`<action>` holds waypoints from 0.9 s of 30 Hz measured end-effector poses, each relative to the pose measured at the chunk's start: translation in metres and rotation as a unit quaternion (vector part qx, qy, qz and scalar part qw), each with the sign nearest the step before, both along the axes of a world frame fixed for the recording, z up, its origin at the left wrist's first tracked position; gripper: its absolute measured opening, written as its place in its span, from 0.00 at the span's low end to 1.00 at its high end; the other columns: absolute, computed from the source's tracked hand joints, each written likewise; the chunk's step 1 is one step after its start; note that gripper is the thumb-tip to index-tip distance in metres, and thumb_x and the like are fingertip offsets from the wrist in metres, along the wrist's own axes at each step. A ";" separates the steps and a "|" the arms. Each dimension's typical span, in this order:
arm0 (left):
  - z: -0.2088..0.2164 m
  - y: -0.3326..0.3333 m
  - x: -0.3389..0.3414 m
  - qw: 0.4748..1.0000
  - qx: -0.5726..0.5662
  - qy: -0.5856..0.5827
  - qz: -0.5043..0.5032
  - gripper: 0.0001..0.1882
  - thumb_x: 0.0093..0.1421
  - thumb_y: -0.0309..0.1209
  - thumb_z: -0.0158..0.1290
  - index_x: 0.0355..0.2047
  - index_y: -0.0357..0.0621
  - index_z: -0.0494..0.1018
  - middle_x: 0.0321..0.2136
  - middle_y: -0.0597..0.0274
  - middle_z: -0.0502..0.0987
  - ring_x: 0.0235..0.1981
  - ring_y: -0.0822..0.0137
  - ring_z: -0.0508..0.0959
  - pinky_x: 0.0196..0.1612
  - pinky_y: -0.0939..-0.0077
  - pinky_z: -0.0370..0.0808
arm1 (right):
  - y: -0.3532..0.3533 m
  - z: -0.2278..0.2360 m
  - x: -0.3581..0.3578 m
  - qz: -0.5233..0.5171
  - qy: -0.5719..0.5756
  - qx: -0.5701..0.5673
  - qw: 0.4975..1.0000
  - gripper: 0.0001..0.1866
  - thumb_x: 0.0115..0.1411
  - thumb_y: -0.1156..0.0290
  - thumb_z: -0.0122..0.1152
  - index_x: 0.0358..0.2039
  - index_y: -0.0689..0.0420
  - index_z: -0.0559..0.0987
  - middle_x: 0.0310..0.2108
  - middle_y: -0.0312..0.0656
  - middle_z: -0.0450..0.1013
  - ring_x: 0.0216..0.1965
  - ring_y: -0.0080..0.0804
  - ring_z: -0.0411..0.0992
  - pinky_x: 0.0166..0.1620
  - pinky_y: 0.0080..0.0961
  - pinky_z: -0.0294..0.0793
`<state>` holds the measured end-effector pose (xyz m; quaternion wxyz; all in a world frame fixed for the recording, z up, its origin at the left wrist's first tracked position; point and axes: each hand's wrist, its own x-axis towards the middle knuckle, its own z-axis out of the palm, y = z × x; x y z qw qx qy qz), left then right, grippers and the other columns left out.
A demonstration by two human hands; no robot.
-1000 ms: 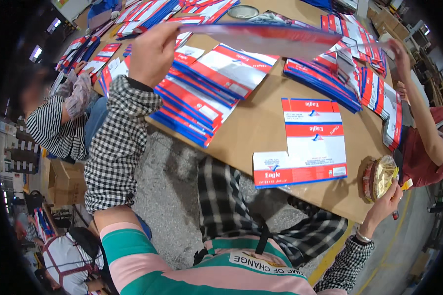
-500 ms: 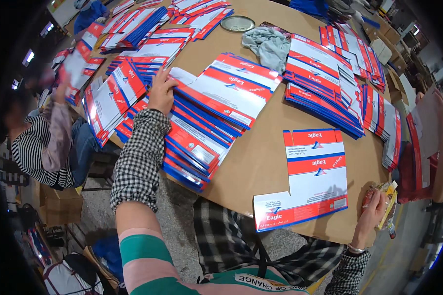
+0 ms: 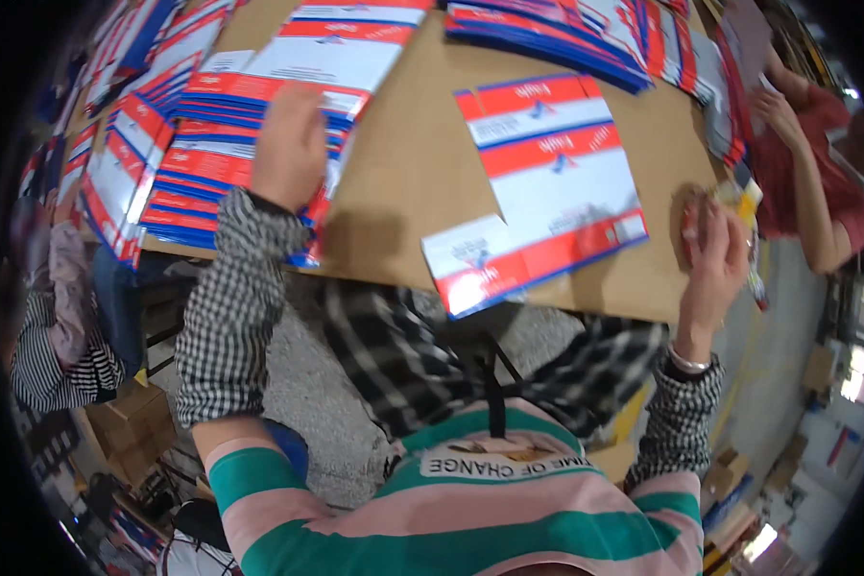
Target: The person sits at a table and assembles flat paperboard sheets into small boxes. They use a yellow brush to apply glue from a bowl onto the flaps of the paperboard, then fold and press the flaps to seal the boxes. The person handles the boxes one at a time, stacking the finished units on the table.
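At the far left a co-worker in a striped top [image 3: 62, 355] sits at the table's edge, above a brown cardboard box [image 3: 130, 432] on the floor side. Next come fanned flat cartons [image 3: 130, 168], printed red, white and blue, lying aslant just beside a broad stack of cartons [image 3: 202, 178] whose layers overlap unevenly. The left hand [image 3: 290, 149], its wrist in a black-and-white checked sleeve [image 3: 230, 307], is over the right part of this stack, fingers pointing away from the body; it is blurred, and I cannot tell whether it grasps a sheet or merely rests there. Right of it the brown table [image 3: 403, 154] shows bare, and then a single flat carton [image 3: 566, 192] lies printed side up, well apart from the stack, its near left corner reaching the table's near edge. Beyond that carton, farther from the body, sits another pile of cartons [image 3: 547, 43]. At the table's right end the right hand [image 3: 718, 254], above a bracelet [image 3: 689, 361], has its fingers bent beside a reddish container [image 3: 692, 226] and a yellow item [image 3: 750, 200]; I cannot tell which of these it grips, if either. Farthest right, a co-worker in a dark red top [image 3: 850, 206] has both forearms raised
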<state>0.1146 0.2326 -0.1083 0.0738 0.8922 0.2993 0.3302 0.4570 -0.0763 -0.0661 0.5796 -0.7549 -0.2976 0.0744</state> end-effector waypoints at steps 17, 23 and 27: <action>-0.030 -0.184 0.093 0.950 -0.242 0.151 -0.127 0.54 0.34 0.35 0.70 0.61 0.42 0.53 0.54 0.39 0.56 0.57 0.42 0.59 0.59 0.56 0.60 | -0.065 0.003 -0.037 0.138 -0.043 0.017 0.989 0.08 0.58 0.77 0.58 0.39 0.62 0.75 0.38 0.40 0.68 0.39 0.25 0.65 0.40 0.19 0.64; -0.029 -0.194 0.097 0.951 -0.236 0.143 -0.138 0.57 0.34 0.36 0.71 0.63 0.46 0.51 0.53 0.37 0.55 0.56 0.41 0.60 0.56 0.58 0.66 | -0.039 -0.037 -0.054 0.195 -0.274 -0.081 0.938 0.19 0.45 0.70 0.68 0.40 0.58 0.77 0.36 0.43 0.68 0.41 0.41 0.63 0.44 0.34 0.62; -0.033 -0.196 0.093 0.942 -0.261 0.157 -0.138 0.57 0.35 0.35 0.70 0.63 0.45 0.50 0.53 0.39 0.56 0.56 0.43 0.61 0.55 0.58 0.66 | -0.024 -0.067 -0.070 0.267 -0.308 -0.164 0.898 0.26 0.42 0.66 0.70 0.44 0.54 0.76 0.36 0.42 0.67 0.41 0.41 0.63 0.44 0.36 0.62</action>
